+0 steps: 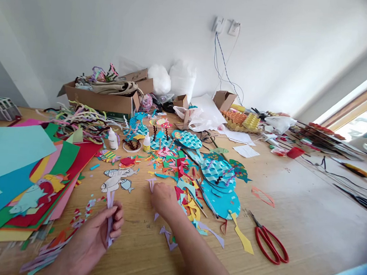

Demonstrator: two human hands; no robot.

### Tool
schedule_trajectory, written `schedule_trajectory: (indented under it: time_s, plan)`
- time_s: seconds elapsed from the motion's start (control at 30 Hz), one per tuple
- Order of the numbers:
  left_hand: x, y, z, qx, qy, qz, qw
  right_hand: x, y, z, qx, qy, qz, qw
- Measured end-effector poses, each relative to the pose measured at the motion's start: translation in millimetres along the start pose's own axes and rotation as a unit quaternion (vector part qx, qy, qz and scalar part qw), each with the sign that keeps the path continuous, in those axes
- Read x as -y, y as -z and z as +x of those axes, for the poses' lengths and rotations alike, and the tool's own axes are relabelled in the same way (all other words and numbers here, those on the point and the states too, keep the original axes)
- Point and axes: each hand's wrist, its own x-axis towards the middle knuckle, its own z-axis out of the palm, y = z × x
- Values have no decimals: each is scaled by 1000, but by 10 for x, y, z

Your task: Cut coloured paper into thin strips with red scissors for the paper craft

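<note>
Lilac paper strips (110,229) run upright through the left hand (93,234), pinched between thumb and curled fingers. The right hand (164,201) bends down to another lilac piece (151,185) at its fingertips; I cannot tell whether it is gripped or merely pressed to the table (146,265).

On a clock laid between the hands, twelve toward the wall, the left-hand strips stand at nine, the right-hand piece at one. Such thin paper could crease or tear if the left thumb squeezes harder or twists.

Pale fish cut-outs (112,182) lie at eleven, close to the strips' upper ends; a forward push could skid them. Lilac offcuts (171,244) at four, beneath the right forearm, could stick to skin or be swept along. The scrap pile (182,165) at one could swallow a dropped strip among similar slivers.

Further out, a yellow-labelled bottle (146,143) at twelve might topple if a long reach knocked it. Red-handled scissors (261,228) at three point their blades toward the scraps, so a careless sideways sweep of the right arm could meet the tips
</note>
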Motion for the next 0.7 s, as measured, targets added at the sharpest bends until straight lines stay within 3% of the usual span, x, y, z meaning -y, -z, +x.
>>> schedule_trajectory:
  time_s: [0.27, 0.7]
  plan:
    - [1, 31, 0, -8, -1, -1, 1000, -178, 91, 15, 17, 17, 2, 1000]
    - [33, -18, -13, -9, 14, -11, 1000, -48, 19, 23, 25, -8, 24, 999]
